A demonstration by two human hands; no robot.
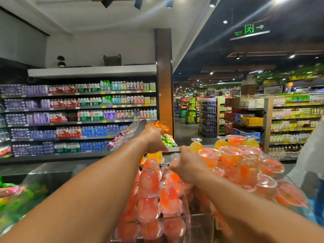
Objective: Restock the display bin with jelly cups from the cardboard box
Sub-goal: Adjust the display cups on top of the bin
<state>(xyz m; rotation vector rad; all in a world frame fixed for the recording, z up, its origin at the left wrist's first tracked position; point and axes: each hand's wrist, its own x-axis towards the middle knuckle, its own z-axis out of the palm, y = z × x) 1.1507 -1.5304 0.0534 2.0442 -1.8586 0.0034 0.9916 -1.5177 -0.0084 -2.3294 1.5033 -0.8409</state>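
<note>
- Head view: the left hand (pixel 154 139) reaches to the far side of the clear display bin (pixel 185 220), fingers curled over a yellow jelly cup (pixel 155 155).
- The right hand (pixel 188 163) grasps a pale cup just nearer; its grip is partly hidden.
- Orange jelly cups (pixel 229 156) are piled right of both hands.
- The cardboard box is out of view.

arms: two, bare to the frame edge | sleeves: none in view | left grip (pixel 154 140), right grip (pixel 188 163): ungloved
</note>
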